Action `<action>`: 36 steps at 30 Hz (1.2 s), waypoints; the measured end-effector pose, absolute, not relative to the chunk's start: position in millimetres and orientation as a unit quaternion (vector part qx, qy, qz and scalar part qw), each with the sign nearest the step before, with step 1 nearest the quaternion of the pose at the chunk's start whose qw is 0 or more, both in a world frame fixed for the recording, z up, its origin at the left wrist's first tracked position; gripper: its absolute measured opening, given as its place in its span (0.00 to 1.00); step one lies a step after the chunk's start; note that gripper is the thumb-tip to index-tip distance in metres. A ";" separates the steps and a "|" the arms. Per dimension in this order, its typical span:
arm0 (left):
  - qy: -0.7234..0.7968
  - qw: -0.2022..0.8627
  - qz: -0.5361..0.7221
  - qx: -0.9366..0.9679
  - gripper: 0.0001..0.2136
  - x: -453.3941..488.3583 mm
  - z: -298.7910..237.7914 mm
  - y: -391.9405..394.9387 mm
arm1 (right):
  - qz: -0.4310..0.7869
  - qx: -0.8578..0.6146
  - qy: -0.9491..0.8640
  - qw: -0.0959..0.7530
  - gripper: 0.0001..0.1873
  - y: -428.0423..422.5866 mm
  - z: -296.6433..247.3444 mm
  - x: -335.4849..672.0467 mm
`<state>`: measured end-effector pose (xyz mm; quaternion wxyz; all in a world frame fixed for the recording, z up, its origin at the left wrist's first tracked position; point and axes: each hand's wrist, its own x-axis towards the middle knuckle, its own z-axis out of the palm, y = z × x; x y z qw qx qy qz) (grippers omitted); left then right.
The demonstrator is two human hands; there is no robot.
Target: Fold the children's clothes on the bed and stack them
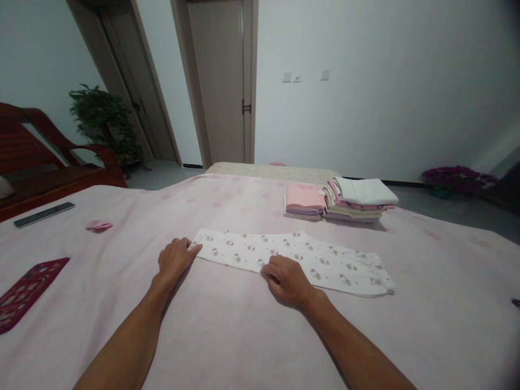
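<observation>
A white patterned pair of trousers [309,257], folded lengthwise, lies flat across the pink bedsheet [227,336]. My left hand [175,258] rests at its left end, fingers together and pressed on the cloth's edge. My right hand [286,279] sits on the near edge at about the middle, fingers curled down onto the fabric. Whether either hand pinches the cloth is not clear.
Two stacks of folded clothes [341,201] stand behind the trousers. At the left lie a dark remote [44,214], a small pink cloth item [98,226] and a maroon patterned piece [25,292]. A wooden chair [49,162], a plant [103,122] and doors stand beyond the bed.
</observation>
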<state>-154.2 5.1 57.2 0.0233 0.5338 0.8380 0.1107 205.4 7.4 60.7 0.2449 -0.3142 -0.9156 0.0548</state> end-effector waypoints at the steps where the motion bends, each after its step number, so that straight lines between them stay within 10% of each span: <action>1: 0.838 0.038 0.124 0.530 0.21 -155.1 57.2 5.8 | 0.058 -0.314 -0.915 0.245 0.09 7.4 60.5 205.5; 10: 0.741 0.106 0.382 0.543 0.09 -114.6 51.3 6.1 | 0.091 -0.319 -0.902 0.277 0.12 13.4 52.4 207.5; 36: 0.676 0.082 0.218 0.699 0.08 -62.1 63.2 -4.7 | 0.103 -0.328 -0.888 0.306 0.13 15.8 44.3 208.5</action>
